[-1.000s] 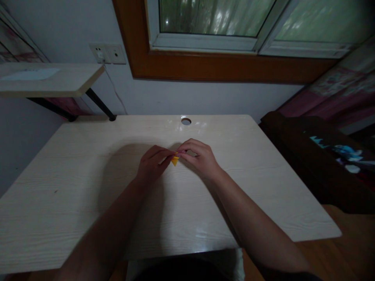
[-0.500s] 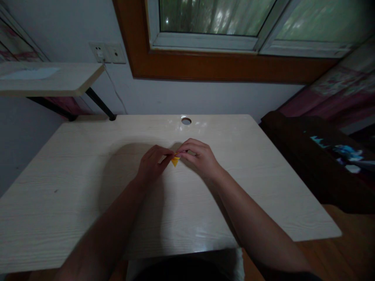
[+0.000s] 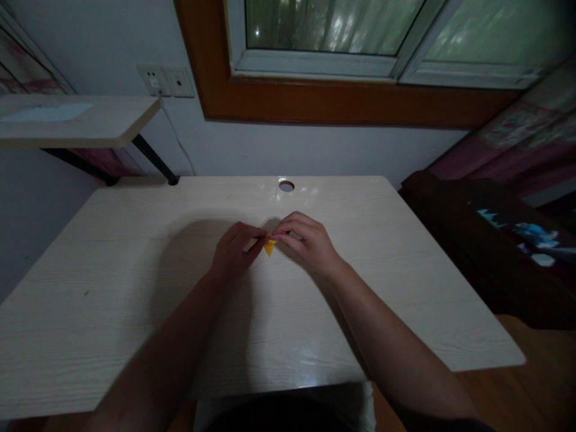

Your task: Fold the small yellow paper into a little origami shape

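A small yellow folded piece, which looks like paper, is pinched between my two hands over the middle of the desk. Its lower part shows as a triangle pointing toward me; fingertips hide the upper part. My left hand grips its left side between thumb and fingers. From the right, my right hand pinches the other side, its fingers curled. The fingertips of both hands nearly meet at the top of the yellow piece.
A raised shelf on black legs stands at the desk's back left. Behind the desk is a round cable hole near the edge, then a wall socket and a window. Dark furniture with blue items stands at the right.
Both hands stay in nearly the same place, still pinching the yellow piece. Its visible triangle has shifted very slightly between the fingertips.
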A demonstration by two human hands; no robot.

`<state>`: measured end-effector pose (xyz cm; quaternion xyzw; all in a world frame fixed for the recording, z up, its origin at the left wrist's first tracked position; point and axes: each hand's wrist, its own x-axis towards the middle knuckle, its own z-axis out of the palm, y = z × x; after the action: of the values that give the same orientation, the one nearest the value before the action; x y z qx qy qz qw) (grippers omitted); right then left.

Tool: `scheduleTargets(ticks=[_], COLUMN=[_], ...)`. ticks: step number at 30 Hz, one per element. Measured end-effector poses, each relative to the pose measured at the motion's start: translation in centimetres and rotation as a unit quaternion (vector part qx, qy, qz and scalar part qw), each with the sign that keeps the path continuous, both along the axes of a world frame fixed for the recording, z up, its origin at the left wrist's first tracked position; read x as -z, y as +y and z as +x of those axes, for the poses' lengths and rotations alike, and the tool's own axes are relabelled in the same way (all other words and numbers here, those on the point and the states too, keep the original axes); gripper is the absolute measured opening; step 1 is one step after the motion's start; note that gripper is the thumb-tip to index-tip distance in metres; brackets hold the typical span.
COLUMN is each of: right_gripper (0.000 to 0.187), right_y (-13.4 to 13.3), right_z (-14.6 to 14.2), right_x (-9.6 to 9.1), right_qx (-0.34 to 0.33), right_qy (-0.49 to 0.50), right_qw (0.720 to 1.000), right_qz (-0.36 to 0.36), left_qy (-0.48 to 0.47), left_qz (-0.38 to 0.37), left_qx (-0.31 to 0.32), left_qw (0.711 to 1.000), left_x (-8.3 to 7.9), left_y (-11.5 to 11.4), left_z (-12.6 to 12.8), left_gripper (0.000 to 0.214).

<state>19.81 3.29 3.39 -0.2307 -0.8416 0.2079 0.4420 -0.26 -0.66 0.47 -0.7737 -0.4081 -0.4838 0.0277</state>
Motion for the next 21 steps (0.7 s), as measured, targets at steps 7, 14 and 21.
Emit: scheduleTargets(ticks=[7,14,21], right_gripper=[0.010,0.011,0.011], right_y=[-0.04,-0.02,-0.12], right_z=[-0.04,-0.01,0.06], right_x=[-0.06,0.12,-0.15], right_qx=[-0.010,-0.014,-0.013], right_qy=[-0.005,-0.014,-0.019], right_qw=[1.000,1.000,1.000], right_qz=[0.019,0.008,0.017], left_qy=[-0.003,0.002,-0.001], left_qz=[0.023,0.019,0.007], left_qx=[0.018,0.015,0.024], left_qw=[1.000,1.000,1.000], left_x=[0.02,-0.06,0.26], left_y=[0.21,0.12,0.16], left_z=[-0.11,-0.08,-0.16], left_gripper=[0.008,0.008,0.008])
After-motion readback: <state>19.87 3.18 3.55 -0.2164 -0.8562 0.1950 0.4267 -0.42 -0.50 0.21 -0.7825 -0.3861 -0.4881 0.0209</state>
